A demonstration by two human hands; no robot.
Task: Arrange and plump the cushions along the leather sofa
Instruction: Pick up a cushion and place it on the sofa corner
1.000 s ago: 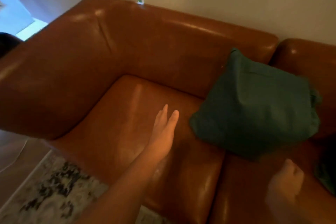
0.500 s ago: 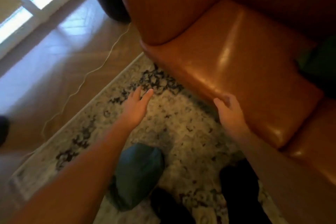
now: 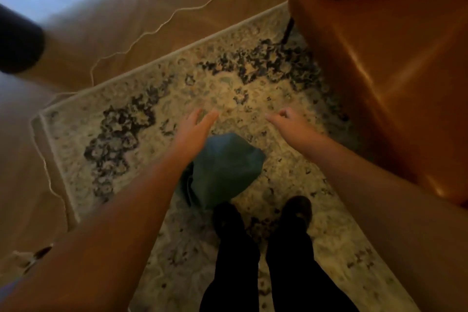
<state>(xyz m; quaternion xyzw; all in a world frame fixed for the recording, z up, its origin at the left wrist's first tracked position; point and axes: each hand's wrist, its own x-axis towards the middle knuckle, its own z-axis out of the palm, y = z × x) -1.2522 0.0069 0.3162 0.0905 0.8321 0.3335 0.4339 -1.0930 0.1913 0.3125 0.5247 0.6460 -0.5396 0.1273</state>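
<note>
A teal-green cushion (image 3: 222, 170) lies on the patterned rug (image 3: 141, 109) just in front of my feet. My left hand (image 3: 193, 132) hovers above its upper left edge, fingers stretched out and apart, holding nothing. My right hand (image 3: 291, 123) reaches out above the rug to the right of the cushion, fingers loosely curled, empty. The brown leather sofa (image 3: 395, 63) fills the right side; only its front corner and seat edge show. The cushion that sat on the seat is out of view.
My dark-trousered legs and shoes (image 3: 263, 235) stand on the rug directly below the cushion. A thin white cable (image 3: 162, 25) snakes over the wooden floor (image 3: 83, 20) along the rug's edge. A dark round object (image 3: 17, 43) sits at far left.
The view has swung from the sofa seat down to the floor. Both hands left the seat and now reach over the cushion on the rug.
</note>
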